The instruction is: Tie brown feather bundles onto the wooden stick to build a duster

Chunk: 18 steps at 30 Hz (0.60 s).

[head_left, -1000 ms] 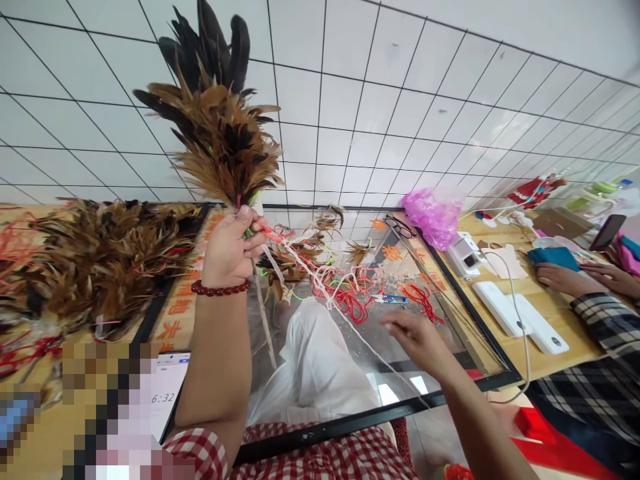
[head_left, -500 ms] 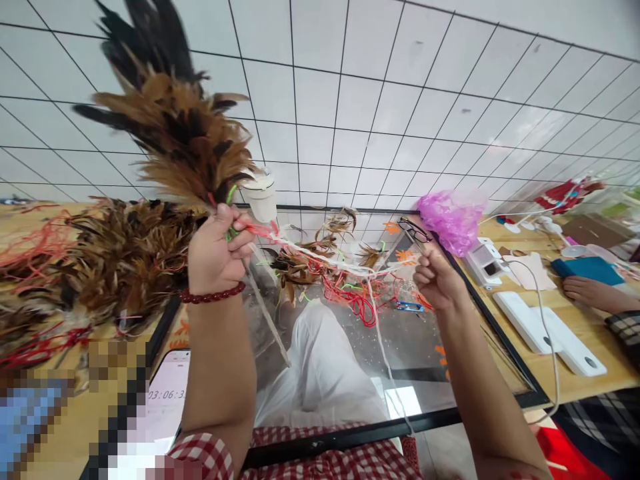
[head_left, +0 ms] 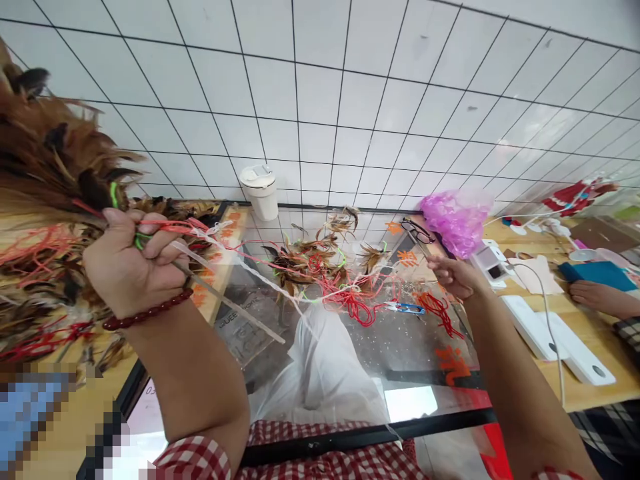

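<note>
One feather bundle (head_left: 63,157) has swung leftward — left hand (head_left: 133,260) gripping its stick (head_left: 235,305), right hand (head_left: 454,275) unclear.

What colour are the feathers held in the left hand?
The feather bundle is mostly brown, with some near-black feathers; the head view shows it best.

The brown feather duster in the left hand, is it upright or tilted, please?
Tilted: its feathers lean left; its thin stick slopes down rightward.

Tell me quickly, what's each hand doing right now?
Left hand: closed, holding the feather bundle near its base.
Right hand: partly curled; whether it holds anything cannot be told.
</note>
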Motion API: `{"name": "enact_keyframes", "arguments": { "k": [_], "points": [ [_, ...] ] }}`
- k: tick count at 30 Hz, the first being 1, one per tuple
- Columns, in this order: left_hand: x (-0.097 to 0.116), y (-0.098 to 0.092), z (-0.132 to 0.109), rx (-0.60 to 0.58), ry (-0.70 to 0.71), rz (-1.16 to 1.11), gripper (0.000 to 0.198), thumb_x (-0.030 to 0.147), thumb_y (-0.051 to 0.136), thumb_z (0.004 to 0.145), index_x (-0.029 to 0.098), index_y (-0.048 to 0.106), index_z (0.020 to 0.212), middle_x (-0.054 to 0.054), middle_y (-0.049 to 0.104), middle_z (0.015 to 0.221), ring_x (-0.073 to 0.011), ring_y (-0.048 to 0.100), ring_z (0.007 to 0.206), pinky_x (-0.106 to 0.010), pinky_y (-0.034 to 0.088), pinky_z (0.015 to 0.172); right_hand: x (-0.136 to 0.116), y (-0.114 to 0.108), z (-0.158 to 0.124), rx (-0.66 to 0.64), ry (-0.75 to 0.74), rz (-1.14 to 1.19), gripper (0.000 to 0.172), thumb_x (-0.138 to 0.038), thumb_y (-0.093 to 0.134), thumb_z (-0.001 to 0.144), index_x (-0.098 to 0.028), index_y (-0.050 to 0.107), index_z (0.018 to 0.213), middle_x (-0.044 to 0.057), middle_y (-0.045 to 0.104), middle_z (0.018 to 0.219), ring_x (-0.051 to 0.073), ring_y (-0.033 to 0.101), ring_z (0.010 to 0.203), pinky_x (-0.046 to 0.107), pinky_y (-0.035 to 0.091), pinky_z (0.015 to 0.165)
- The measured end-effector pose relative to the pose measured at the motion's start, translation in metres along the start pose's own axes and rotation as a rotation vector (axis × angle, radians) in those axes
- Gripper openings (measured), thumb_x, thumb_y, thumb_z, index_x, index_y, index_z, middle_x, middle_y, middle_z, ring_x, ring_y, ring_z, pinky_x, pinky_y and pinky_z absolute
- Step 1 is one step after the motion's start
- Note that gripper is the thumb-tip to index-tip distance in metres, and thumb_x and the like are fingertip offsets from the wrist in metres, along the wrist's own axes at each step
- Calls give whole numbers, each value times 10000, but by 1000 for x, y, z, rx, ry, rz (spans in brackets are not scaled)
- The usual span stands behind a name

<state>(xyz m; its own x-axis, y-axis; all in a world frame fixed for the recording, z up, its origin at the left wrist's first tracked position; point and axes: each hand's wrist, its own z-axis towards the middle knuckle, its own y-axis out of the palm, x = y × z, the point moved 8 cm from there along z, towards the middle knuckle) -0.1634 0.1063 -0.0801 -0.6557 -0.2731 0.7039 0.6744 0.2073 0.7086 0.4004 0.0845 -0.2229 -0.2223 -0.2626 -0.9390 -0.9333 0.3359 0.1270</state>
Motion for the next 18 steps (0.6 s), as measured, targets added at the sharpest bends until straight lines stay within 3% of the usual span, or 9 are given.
{"name": "enact_keyframes", "arguments": {
  "k": [2,4,5,6,9,12,14,15,18],
  "points": [
    [0,2,-3,-6,-18,10,312,293,409,984,146,466,715,55,437,597,-8,260,375,-122,229,328,-5,18,-11,15,-14,-292,183,-287,707,748,-121,646,798,-7,568,537,24,289,361,158,169,320],
    [0,4,-4,-17,-22,9,325,295,371,996,146,468,724,53,435,601,-7,261,374,-119,223,322,-15,45,-31,83,-138,-490,244,-359,727,720,-129,645,724,-17,547,497,37,322,380,171,208,343],
    [-1,6,-5,-28,-26,8,328,297,363,998,145,467,726,53,431,602,-6,259,373,-118,220,319,-13,68,-43,43,-188,-538,256,-377,721,724,-134,645,700,-10,564,513,50,372,407,175,262,368],
    [-2,8,-5,-40,-31,5,327,297,364,998,145,465,727,54,427,602,-5,255,372,-116,218,317,-5,97,-57,-76,-199,-556,253,-386,707,738,-140,657,705,0,592,554,68,436,453,184,328,409],
    [-8,14,-4,-65,-57,0,325,301,376,994,143,453,720,54,427,601,-4,251,372,-114,226,318,49,197,-113,-635,-61,-502,215,-375,707,754,-200,709,880,12,676,808,135,598,733,247,481,651],
    [-15,20,-3,-86,-61,19,337,289,352,997,142,453,712,50,431,585,-11,240,370,-119,219,318,86,255,-157,-836,226,-234,380,-374,821,612,-280,667,946,-36,659,877,110,590,718,237,472,641],
    [-22,24,-3,-101,-76,76,336,260,338,997,139,472,714,39,457,574,-16,227,364,-121,200,315,84,272,-172,-901,387,-88,393,-447,808,623,-259,658,934,-58,593,730,39,439,499,164,335,466],
    [-26,26,-4,-109,-96,124,331,239,340,993,135,482,712,24,500,591,-15,224,362,-121,188,313,71,274,-172,-900,387,-49,376,-485,775,666,-233,663,922,-70,522,640,17,325,437,149,232,418],
    [-38,33,-9,-149,-141,272,281,185,410,956,122,500,697,-53,653,776,-4,246,365,-120,165,307,-6,253,-152,-736,79,-30,363,-512,716,740,-166,671,843,-98,274,509,22,143,420,183,83,400]
  ]
}}
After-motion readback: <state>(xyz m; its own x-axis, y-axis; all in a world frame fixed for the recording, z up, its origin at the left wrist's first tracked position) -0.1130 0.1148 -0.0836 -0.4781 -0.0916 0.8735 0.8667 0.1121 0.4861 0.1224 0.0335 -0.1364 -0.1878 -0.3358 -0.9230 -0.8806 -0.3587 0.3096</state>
